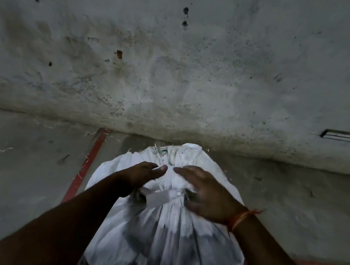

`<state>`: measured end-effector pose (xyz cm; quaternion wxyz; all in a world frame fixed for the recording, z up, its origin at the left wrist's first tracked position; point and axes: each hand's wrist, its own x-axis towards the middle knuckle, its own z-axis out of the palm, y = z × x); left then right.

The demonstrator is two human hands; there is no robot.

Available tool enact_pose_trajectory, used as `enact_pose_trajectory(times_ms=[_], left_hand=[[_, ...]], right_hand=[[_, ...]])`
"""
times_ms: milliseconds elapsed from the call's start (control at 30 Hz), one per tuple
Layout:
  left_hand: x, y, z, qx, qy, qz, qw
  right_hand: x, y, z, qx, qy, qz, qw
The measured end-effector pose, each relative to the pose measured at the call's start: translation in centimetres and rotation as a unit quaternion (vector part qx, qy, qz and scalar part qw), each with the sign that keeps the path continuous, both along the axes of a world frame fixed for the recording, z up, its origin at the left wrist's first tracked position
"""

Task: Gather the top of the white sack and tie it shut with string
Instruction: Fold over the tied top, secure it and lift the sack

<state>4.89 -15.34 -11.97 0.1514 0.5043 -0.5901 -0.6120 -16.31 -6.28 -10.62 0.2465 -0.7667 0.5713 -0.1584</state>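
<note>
- Standing upright on the floor (17, 177) at the 6 o'clock side of the view, the white sack (161, 238) has its top already bunched into a neck, with the loose mouth fanning out beyond it toward 12 o'clock.
- A pale band (164, 196) crosses the neck; I take it for the string or tie, though the dim light leaves that unsure, and no knot can be made out.
- At 9 o'clock of the neck, the left hand (141, 176) curls against the gathered cloth, thumb pointing inward; whether it pinches the band's end I cannot tell.
- At 3 o'clock of the neck, the right hand (205, 195) is spread, fingers loose, resting over the cloth and not visibly gripping anything; a red thread (240, 218) circles its wrist.
- Judged step: gathering looks done, binding looks under way.
- The next move likely calls for keeping the neck squeezed while drawing the tie snug, so the bunch does not spring open.
- Beyond the sack, a red line (88, 165) marks the floor at 10 o'clock, and a stained wall (179, 65) rises at 12 o'clock.
</note>
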Motion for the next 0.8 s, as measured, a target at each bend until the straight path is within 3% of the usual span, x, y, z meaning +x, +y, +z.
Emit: enact_pose_trajectory(times_ms=[67,133,200,267,300,467,667,733,800], left_hand=[[-0.3,-0.4,-1.0,0.028,-0.021,0.004,0.999],[-0.3,-0.4,-1.5,0.035,-0.033,0.008,0.999],[-0.3,-0.6,-1.6,0.024,-0.034,0.005,0.999],[-0.3,-0.6,-1.3,-0.011,-0.035,-0.004,0.999],[-0.2,-0.8,-1.2,-0.030,-0.032,-0.009,0.999],[0.4,-1.5,-1.4,-0.054,-0.038,-0.019,0.998],[0.7,-1.3,-1.7,-0.020,-0.041,-0.009,0.999],[0.2,-0.9,-2.0,-0.134,-0.135,-0.031,0.981],[0.3,-0.1,-2.6,-0.309,-0.263,-0.042,0.913]], right_hand=[[0.4,0.6,-1.6,0.039,0.067,0.030,0.997],[0.5,1.0,-2.6,0.051,0.040,0.014,0.998],[0.7,1.1,-2.7,0.072,-0.134,-0.037,0.988],[1.5,1.1,-2.5,0.081,-0.336,-0.114,0.931],[1.9,1.1,-2.4,0.070,-0.364,-0.138,0.918],[3.2,1.6,-2.5,-0.003,-0.168,-0.111,0.979],[3.7,2.1,-4.7,-0.033,-0.030,-0.083,0.996],[3.5,2.0,-5.7,-0.019,0.000,-0.085,0.996],[3.6,2.1,-6.2,-0.012,0.042,-0.075,0.996]])
